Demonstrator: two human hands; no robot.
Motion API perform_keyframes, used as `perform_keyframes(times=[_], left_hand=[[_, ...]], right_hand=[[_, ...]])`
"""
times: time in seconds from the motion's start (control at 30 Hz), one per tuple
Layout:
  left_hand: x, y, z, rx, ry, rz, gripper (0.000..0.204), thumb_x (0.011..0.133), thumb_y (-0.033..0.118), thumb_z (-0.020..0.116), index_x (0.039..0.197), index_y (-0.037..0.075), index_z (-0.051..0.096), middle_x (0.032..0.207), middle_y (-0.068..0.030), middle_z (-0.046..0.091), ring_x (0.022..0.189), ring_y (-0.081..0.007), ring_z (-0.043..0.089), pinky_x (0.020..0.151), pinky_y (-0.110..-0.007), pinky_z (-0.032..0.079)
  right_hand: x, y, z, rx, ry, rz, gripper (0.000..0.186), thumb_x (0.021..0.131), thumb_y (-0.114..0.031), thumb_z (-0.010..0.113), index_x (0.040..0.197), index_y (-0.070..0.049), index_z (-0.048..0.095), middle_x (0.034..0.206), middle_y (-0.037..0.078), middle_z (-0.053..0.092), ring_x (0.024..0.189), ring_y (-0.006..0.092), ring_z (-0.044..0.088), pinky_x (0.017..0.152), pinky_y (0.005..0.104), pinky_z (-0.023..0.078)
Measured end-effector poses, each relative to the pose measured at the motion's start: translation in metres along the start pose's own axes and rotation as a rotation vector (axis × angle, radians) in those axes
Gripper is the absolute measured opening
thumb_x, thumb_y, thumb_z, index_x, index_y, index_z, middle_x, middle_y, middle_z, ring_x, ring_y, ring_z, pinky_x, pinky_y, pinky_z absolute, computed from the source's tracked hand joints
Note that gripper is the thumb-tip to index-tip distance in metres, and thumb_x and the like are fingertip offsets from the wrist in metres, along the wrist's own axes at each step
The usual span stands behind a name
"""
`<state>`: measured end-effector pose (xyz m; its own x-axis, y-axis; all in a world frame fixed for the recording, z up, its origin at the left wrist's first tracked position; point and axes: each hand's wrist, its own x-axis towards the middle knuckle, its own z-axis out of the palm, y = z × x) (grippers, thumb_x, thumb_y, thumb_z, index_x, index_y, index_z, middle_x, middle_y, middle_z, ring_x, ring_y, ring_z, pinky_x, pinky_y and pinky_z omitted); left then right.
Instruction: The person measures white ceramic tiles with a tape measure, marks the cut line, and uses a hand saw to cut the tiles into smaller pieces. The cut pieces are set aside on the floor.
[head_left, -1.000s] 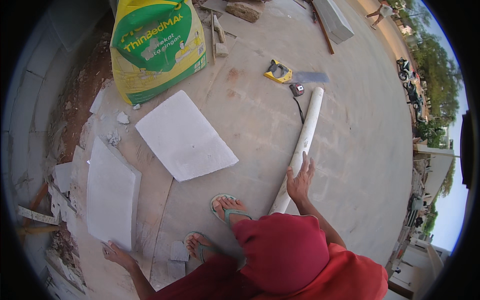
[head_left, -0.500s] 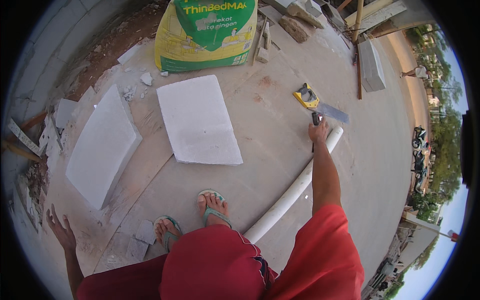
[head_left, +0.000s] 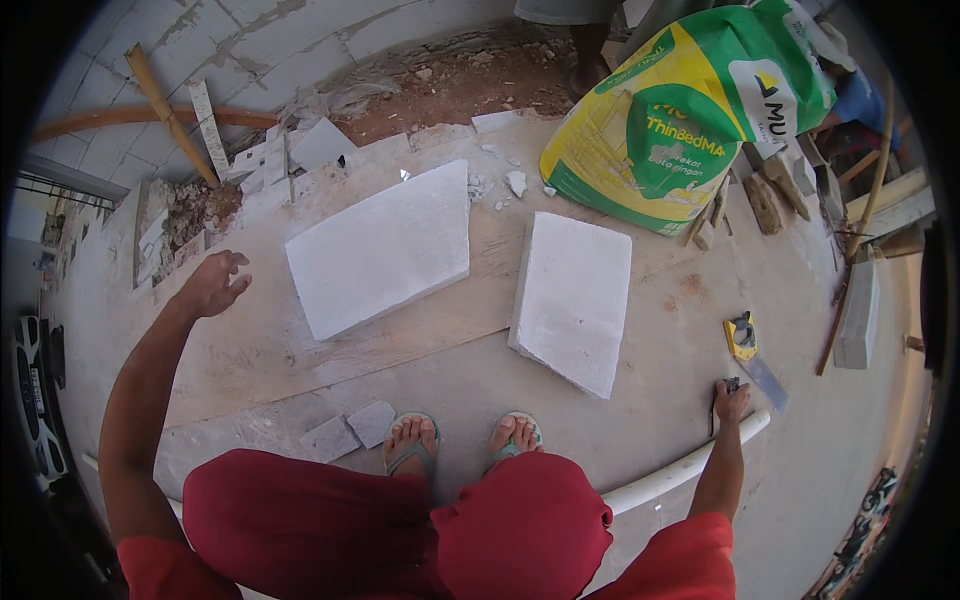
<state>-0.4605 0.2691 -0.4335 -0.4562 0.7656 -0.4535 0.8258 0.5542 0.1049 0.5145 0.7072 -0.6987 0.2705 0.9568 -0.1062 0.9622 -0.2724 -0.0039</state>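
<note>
I see left hand half-open, empty | right hand curled round small black tape measure | yellow-handled grey-bladed handsaw just beyond right hand

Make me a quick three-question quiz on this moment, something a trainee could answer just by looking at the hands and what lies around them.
1. True or false: the left hand is gripping the white pipe.
2. Multiple choice: which tool lies beside the tape measure in the right hand?
A) a trowel
B) a yellow-handled handsaw
C) a hammer
3. Count: how many large white blocks lie between the two hands?

Key
1. False: nothing shows in its grasp.
2. B
3. Two
</note>
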Motion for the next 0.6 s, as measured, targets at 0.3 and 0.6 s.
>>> perform_keyframes(times=[0.3, 0.6], left_hand=[[-0.004, 0.165, 0.035, -0.604, 0.218, 0.347, 0.035, 0.104, 0.025, 0.067, 0.121, -0.005, 0.075, 0.108, -0.0197, 0.076, 0.092, -0.0236, 0.074, 0.083, -0.037, 0.059], [-0.037, 0.264, 0.064, -1.838, 0.140, 0.541, 0.054, 0.117, 0.039, 0.049, 0.150, -0.004, 0.056, 0.115, -0.0089, 0.070, 0.098, -0.0141, 0.070, 0.085, -0.030, 0.059]], right_hand=[[-0.197, -0.273, -0.168, 1.016, -0.423, -0.566, 0.052, 0.096, -0.036, 0.082, 0.128, 0.000, 0.061, 0.102, 0.010, 0.069, 0.083, 0.0163, 0.067, 0.077, 0.0358, 0.058], [-0.382, -0.523, -0.319, 0.147, -0.576, -1.538, 0.071, 0.087, -0.050, 0.085, 0.124, 0.002, 0.053, 0.100, 0.029, 0.070, 0.094, 0.0463, 0.071, 0.087, 0.0504, 0.057]])
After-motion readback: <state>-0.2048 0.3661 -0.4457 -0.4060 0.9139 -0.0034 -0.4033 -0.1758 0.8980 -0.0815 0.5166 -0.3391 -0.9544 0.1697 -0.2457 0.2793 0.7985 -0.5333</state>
